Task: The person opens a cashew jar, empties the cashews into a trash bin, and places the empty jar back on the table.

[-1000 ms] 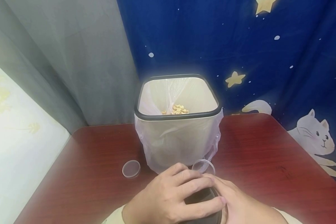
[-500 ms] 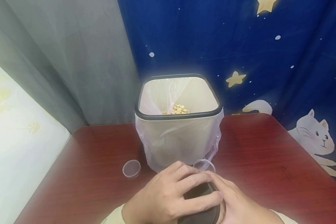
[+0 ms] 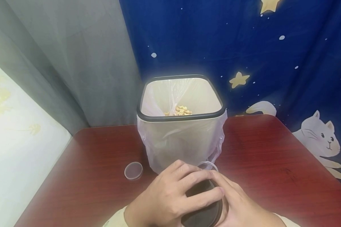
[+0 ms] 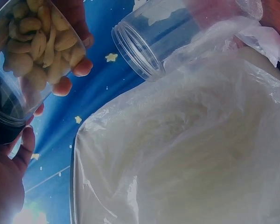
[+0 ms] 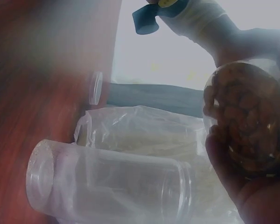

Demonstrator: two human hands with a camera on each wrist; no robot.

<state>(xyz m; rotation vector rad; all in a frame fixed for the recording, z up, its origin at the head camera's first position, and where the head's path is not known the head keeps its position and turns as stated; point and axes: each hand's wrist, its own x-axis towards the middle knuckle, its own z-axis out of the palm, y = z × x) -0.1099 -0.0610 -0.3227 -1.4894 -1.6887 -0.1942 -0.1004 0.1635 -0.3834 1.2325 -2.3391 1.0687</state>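
Observation:
A clear jar [image 4: 39, 51] of curved, pale nuts is between my two hands, its black lid [image 3: 201, 209] facing up toward the head camera. My left hand [image 3: 174, 197] grips the lid from above, its fingers spread across the top and curled over the edge. My right hand [image 3: 242, 203] wraps round the side of the jar. Just beyond the hands stands a second clear jar [image 5: 126, 182], upright and without a lid; only its rim shows in the head view. A round clear lid [image 3: 133, 171] lies to the left on the table.
A bin [image 3: 182, 119] with a dark rim stands on the red-brown table [image 3: 102, 151], beyond the hands. A thin plastic bag [image 4: 186, 135] lines it and hangs over its sides. Pale nuts [image 3: 182, 110] lie inside. Curtains [image 3: 193, 41] hang behind the table.
Both hands and the held jar have shifted slightly left and away from me. More of the black lid shows between the left fingers. The bin and the loose lid have stayed put.

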